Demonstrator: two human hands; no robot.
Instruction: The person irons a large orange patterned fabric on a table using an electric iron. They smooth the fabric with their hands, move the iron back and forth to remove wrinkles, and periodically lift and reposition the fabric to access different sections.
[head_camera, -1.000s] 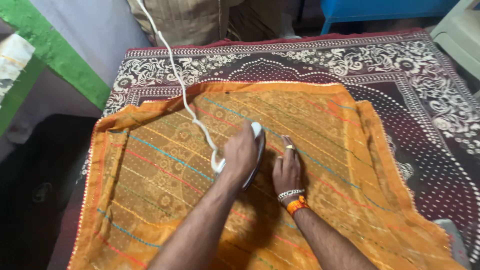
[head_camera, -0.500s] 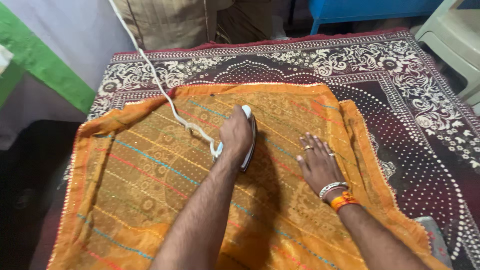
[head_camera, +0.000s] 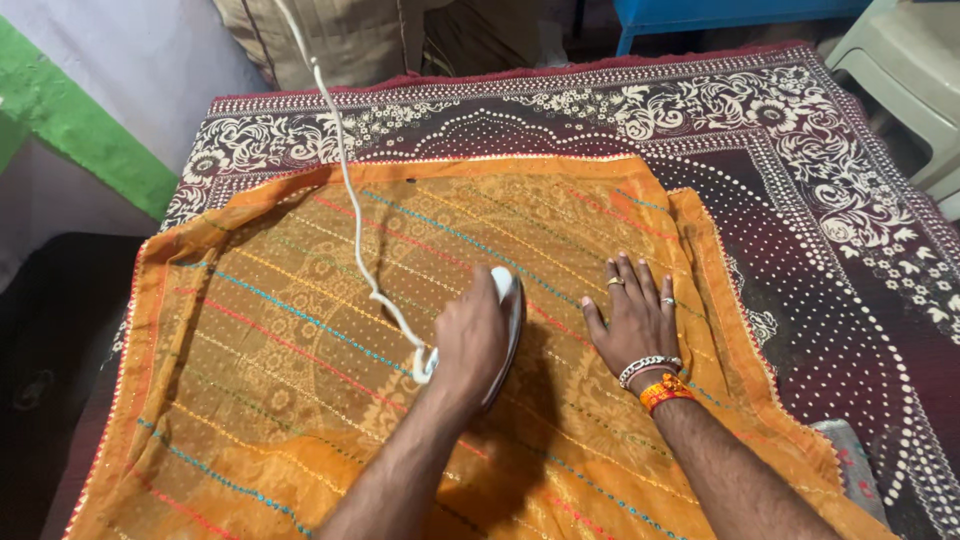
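Note:
An orange cloth (head_camera: 290, 340) with thin coloured stripes lies spread over a dark maroon patterned mat (head_camera: 800, 190). My left hand (head_camera: 468, 342) grips the handle of a white electric iron (head_camera: 511, 297), which rests on the middle of the cloth. The iron's white cord (head_camera: 350, 200) runs from its rear up and away to the top left. My right hand (head_camera: 632, 318) lies flat on the cloth just right of the iron, palm down, fingers spread. It wears rings, with bangles and an orange thread at the wrist.
A green and pale wall (head_camera: 90, 130) borders the left. A blue furniture piece (head_camera: 720, 15) and folded beige fabric (head_camera: 340, 40) stand at the back. A white plastic chair (head_camera: 910, 70) sits at the top right. A grey object (head_camera: 850, 460) lies at the cloth's right edge.
My right hand has slid to the right, away from the iron, and lies flat with its fingers spread. The iron with my left hand stays near the middle of the cloth.

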